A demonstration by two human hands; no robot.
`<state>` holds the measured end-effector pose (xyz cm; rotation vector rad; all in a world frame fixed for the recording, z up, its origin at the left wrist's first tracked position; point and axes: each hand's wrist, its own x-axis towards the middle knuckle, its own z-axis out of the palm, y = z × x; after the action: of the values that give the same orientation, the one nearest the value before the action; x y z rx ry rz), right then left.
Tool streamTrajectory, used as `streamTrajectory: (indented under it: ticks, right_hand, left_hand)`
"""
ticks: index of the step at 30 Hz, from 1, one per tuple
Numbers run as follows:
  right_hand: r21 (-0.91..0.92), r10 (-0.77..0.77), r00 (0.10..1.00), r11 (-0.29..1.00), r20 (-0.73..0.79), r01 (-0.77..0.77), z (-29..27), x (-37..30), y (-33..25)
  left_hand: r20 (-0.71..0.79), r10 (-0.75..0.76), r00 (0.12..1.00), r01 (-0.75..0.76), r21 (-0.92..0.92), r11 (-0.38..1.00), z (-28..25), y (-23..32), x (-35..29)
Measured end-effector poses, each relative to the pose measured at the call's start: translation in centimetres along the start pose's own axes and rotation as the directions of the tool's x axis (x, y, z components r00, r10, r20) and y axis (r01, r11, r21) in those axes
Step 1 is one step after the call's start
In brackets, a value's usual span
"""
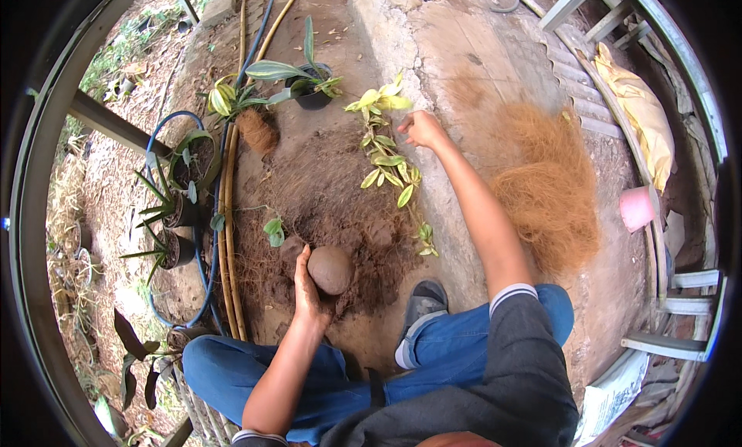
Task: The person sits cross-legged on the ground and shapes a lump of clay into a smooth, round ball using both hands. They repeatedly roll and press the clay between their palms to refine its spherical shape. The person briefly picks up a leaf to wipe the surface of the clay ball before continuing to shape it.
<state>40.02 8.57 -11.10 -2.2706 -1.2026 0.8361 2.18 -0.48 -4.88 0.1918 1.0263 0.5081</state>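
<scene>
My left hand (307,285) is cupped around the side of a smooth, round brown mud ball (331,270), held over a heap of dark, crumbly soil (371,250). My right hand (422,129) is stretched far forward with its fingers curled in. Whatever is between them, if anything, is too small to make out. Just left of its fingertips lies a trailing plant cutting (386,161) with yellow-green variegated leaves, blurred at its far end. A small green-leaved sprig (273,229) rests on the soil beyond my left hand.
Loose brown coir fibre (545,192) is spread at the right, with a pink pot (638,208) beyond it. Potted plants, including a black pot (313,96), stand ahead and at the left. A fibre-wrapped ball (256,132) lies beside long poles (229,215) and a blue hose (205,269).
</scene>
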Motion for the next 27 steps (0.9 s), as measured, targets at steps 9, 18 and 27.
streamTrajectory:
  ticks: [9, 18, 27]
  right_hand:
    - [0.299, -0.045, 0.861, 0.946, 0.507, -0.126, 1.1, -1.1, -0.1]
    - [0.418, -0.027, 0.904, 0.892, 0.426, -0.171, 0.2, -0.5, -1.4]
    - [-0.695, -0.219, 0.955, 0.719, -0.2, 0.019, 4.1, -5.1, -1.3]
  left_hand:
    - [-0.027, 0.002, 1.0, -0.002, 0.013, 1.0, 0.3, -0.7, 1.3]
    - [-0.051, 0.011, 0.999, -0.009, 0.036, 0.999, 0.4, -0.6, 0.9]
    - [0.0, -0.005, 1.0, 0.005, 0.002, 1.0, -0.2, -0.7, 1.0]
